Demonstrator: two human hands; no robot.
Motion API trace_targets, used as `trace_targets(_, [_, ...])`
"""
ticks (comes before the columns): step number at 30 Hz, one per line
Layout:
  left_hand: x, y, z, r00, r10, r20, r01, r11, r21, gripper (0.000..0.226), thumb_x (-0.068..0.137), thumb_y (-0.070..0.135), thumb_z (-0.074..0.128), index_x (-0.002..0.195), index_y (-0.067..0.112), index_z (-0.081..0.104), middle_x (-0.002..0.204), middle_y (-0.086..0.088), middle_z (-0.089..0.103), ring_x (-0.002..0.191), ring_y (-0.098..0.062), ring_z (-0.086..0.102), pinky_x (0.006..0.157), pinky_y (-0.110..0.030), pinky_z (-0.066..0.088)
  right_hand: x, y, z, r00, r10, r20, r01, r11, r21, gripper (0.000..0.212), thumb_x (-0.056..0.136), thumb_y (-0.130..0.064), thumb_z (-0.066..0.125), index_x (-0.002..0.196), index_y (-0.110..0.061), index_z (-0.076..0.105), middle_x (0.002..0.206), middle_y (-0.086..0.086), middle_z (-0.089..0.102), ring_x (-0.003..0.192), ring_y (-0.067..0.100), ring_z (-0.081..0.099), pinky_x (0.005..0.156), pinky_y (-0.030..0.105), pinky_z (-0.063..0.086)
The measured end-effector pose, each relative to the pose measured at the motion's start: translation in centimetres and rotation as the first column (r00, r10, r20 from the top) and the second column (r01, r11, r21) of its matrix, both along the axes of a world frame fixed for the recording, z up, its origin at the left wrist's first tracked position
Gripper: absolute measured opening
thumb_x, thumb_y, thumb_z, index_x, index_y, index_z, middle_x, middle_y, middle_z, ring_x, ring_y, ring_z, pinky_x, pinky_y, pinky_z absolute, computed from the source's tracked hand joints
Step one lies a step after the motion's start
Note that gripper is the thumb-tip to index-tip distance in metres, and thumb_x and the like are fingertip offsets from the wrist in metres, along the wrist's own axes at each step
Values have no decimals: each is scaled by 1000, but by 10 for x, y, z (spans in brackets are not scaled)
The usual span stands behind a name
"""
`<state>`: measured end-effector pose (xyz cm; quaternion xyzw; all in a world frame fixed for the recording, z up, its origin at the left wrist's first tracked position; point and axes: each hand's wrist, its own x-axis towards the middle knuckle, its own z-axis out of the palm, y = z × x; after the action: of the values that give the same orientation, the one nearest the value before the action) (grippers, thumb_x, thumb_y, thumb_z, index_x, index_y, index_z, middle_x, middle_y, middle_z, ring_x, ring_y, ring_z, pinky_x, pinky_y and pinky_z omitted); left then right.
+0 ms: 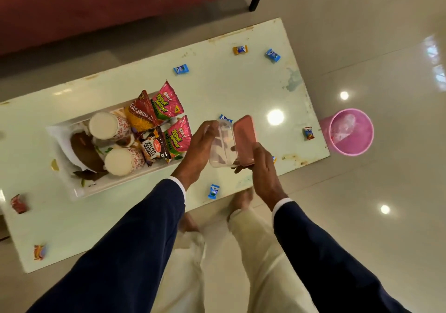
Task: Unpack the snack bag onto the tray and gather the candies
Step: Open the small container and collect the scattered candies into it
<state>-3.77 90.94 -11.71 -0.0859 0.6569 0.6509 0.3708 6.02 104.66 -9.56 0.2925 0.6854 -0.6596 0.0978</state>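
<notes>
Pale green glass table [241, 83], long axis running from lower left to upper right in the head view. White rectangular tray [72, 187] sits on its left-centre part, long axis roughly parallel to the table's.

Tray contents: two paper cups [109, 125] lying tilted, mouths toward the camera; a brown paper bag [84, 150] flattened at the left end; snack packets at the right end. Two pink packets [169, 105] point their tops up and right; a yellow-red packet [141, 114] lies beside the upper one; a salted peanuts packet [153, 148] lies against the lower one.

Left hand [200, 143] grasps the near-left edge of a clear plastic container [223, 143], held above the table just right of the tray. Container's long axis runs near to far, open side facing right. Right hand [261, 167] grips a pink lid [245, 136] from below; lid stands on edge, tilted, touching the container's right side.

Candies scattered on the table, well apart: blue ones [181, 69] up centre, [272, 55] upper right, [213, 191] by the near edge; one yellow-blue [240, 49]; one brown [308, 133] at the right edge; red ones [19, 203] and [39, 252] far left. Another blue one shows partly behind the container.

Pink bucket [351, 131] stands on the floor just past the table's right end.
</notes>
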Motion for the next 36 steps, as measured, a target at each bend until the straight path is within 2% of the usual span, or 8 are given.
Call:
trace_targets(6, [-5, 10, -28, 988, 78, 136, -90, 992, 89, 91, 72, 78, 70, 135, 13, 57, 125, -14, 66, 100, -25, 70, 69, -47, 62, -28, 73, -33, 985, 95, 143, -110, 989, 98, 27, 105, -40, 37, 94, -32, 61, 81, 8, 72, 61, 25, 74, 53, 31, 60])
trace_targets(9, [-5, 32, -43, 973, 169, 160, -181, 981, 65, 69, 76, 63, 75, 132, 25, 60, 134, -13, 64, 106, -27, 71, 73, -46, 61, -54, 132, -65, 979, -34, 199, -22, 961, 275, 26, 107, -27, 37, 92, -21, 57, 81, 8, 69, 61, 20, 69, 52, 29, 57])
trace_targets(16, [-12, 82, -64, 976, 177, 124, -182, 983, 33, 51, 86, 42, 69, 135, 37, 62, 135, -4, 58, 121, -28, 65, 82, -42, 59, -90, 204, -119, 875, -98, 474, 13, 984, 179, 29, 101, -23, 54, 122, -5, 49, 122, 20, 64, 72, 24, 68, 75, 40, 62])
trace_targets(21, [-15, 108, -67, 969, 188, 158, -197, 979, 46, 53, 86, 34, 59, 138, 32, 61, 128, 4, 61, 114, -21, 65, 80, -40, 54, -76, 203, -99, 913, -30, 407, -198, 839, 506, 58, 91, -46, 66, 134, -13, 47, 136, 10, 47, 115, 30, 57, 99, 45, 49])
trace_targets(27, [-22, 132, -68, 943, 129, 306, -188, 967, 171, 56, 96, 34, 45, 146, 10, 53, 150, -21, 52, 121, -37, 60, 81, -46, 52, -70, 175, -77, 841, 457, 289, -486, 873, 34, 26, 102, -39, 49, 125, -27, 57, 83, -2, 66, 63, 1, 62, 55, 16, 45])
trace_targets(30, [-24, 137, -72, 960, 165, 226, -169, 986, -3, 38, 105, 29, 47, 141, 23, 57, 148, -8, 55, 130, -28, 59, 93, -56, 55, -85, 173, -86, 866, 394, 306, -459, 871, 177, 23, 101, -25, 50, 122, -19, 58, 78, 4, 69, 65, 10, 66, 62, 27, 51])
trace_targets(33, [-26, 132, -77, 989, 147, -36, -150, 932, -330, 38, 103, 18, 54, 140, 26, 56, 143, 3, 56, 120, -13, 59, 97, -46, 56, -103, 167, -94, 895, 324, 307, -420, 844, 333, 32, 95, -18, 54, 126, -15, 54, 83, 7, 68, 71, 26, 65, 68, 34, 54])
trace_targets(36, [-31, 125, -81, 993, 89, -74, -110, 922, -372, 43, 100, 14, 56, 141, 26, 55, 140, 2, 57, 107, -8, 61, 90, -37, 56, -123, 159, -100, 904, 294, 310, -396, 848, 353, 39, 91, -12, 54, 130, -12, 51, 96, 14, 69, 77, 33, 69, 65, 41, 60])
